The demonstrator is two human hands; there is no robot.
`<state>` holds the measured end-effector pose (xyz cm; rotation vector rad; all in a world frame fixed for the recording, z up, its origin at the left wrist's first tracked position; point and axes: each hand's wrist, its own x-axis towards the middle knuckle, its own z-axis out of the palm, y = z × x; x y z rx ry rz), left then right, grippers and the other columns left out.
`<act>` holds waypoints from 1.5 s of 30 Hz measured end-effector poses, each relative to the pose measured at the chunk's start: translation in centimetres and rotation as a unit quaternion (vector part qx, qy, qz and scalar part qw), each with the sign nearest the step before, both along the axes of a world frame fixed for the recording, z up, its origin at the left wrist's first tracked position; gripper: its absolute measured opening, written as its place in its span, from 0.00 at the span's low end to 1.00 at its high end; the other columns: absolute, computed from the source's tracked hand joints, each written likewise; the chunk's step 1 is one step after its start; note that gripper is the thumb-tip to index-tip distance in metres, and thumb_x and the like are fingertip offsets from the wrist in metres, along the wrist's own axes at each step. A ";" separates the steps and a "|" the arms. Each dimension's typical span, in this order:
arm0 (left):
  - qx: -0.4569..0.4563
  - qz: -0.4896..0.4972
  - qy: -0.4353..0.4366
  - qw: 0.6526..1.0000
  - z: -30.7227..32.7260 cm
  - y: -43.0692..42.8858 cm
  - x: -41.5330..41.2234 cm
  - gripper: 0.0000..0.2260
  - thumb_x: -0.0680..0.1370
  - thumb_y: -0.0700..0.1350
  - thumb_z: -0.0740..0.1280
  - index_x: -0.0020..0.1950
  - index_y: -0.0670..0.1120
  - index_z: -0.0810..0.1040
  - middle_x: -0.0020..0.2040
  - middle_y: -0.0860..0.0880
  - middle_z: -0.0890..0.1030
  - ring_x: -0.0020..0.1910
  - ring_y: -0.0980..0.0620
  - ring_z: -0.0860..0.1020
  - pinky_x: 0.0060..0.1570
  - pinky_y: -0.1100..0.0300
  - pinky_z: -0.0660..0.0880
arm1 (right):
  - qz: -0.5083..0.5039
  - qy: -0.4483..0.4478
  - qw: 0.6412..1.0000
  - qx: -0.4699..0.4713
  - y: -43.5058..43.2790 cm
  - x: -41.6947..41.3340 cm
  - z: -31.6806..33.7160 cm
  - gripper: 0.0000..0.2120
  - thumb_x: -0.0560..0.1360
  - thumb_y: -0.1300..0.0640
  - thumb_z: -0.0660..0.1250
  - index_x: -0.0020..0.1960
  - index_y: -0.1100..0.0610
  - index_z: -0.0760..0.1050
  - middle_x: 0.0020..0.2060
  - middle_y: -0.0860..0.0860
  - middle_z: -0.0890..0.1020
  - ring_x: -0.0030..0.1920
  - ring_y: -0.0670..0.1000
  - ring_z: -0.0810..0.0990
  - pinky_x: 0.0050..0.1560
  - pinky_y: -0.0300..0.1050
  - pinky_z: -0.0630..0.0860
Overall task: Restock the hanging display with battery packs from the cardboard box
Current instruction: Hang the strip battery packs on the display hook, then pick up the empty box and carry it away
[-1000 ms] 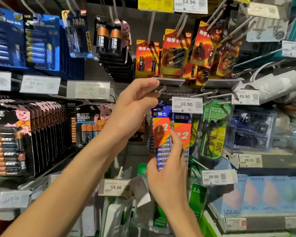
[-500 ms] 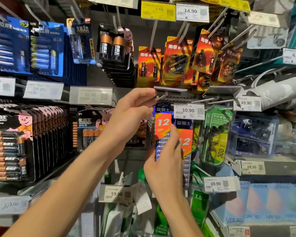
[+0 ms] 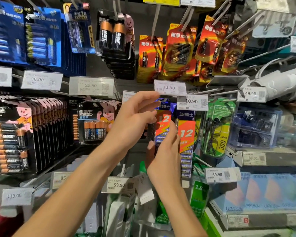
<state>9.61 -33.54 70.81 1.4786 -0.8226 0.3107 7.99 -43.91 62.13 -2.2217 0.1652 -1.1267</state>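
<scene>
A blue and orange battery pack (image 3: 163, 124) marked "12" hangs at the tip of a display hook (image 3: 164, 100) in the middle of the rack. My right hand (image 3: 166, 154) grips its lower half, thumb on the front. My left hand (image 3: 135, 117) is at the pack's top corner by the hook, fingers curled around the header, index finger touching the lower edge of a 10.90 price tag (image 3: 169, 88). A second pack of the same kind (image 3: 186, 135) hangs just to the right. The cardboard box is not in view.
Black Duracell packs (image 3: 92, 124) hang left of my hands, red battery packs (image 3: 178, 48) above, green reading-glasses packs (image 3: 215, 127) to the right. Metal hooks and price tags such as 59.90 (image 3: 118, 185) stick out toward me below my wrists.
The flipped-up price tag has dropped and now shows its 10.90 face. My left hand moved from the tag down to the pack's top. My right hand raised the pack slightly.
</scene>
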 end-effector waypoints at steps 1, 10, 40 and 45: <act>-0.001 -0.002 0.001 1.000 -0.3 0.0 -0.1 0.25 0.75 0.26 0.62 0.68 0.46 0.77 0.66 0.52 0.81 0.66 0.58 0.78 0.69 0.52 0.74 | -0.005 0.004 1.000 -0.005 0.1 0.0 -0.2 0.36 0.82 0.52 0.60 0.80 0.47 0.39 0.74 0.52 0.61 0.57 0.62 0.78 0.44 0.51 0.72; 0.007 -0.028 -0.024 0.999 -3.7 1.1 -0.5 0.24 0.72 0.27 0.63 0.66 0.43 0.78 0.63 0.50 0.83 0.65 0.56 0.79 0.69 0.57 0.73 | -0.041 0.048 0.997 -0.042 0.3 -2.9 -2.3 0.41 0.78 0.54 0.67 0.81 0.52 0.43 0.73 0.53 0.63 0.60 0.60 0.78 0.51 0.53 0.76; 0.503 0.292 0.146 0.801 -42.3 27.2 -29.9 0.26 0.78 0.55 0.62 0.76 0.50 0.69 0.83 0.53 0.54 0.82 0.50 0.52 0.76 0.43 0.60 | 0.203 0.430 0.878 -0.046 16.2 -27.0 -37.0 0.39 0.76 0.33 0.51 0.81 0.40 0.37 0.82 0.47 0.50 0.79 0.57 0.61 0.74 0.56 0.67; 0.487 0.289 0.248 0.786 -45.5 31.2 -40.5 0.24 0.80 0.56 0.65 0.76 0.54 0.68 0.82 0.58 0.50 0.82 0.50 0.52 0.76 0.44 0.63 | 0.211 0.448 0.867 -0.063 19.9 -35.2 -35.9 0.37 0.77 0.43 0.60 0.81 0.54 0.54 0.78 0.55 0.61 0.77 0.59 0.63 0.73 0.49 0.65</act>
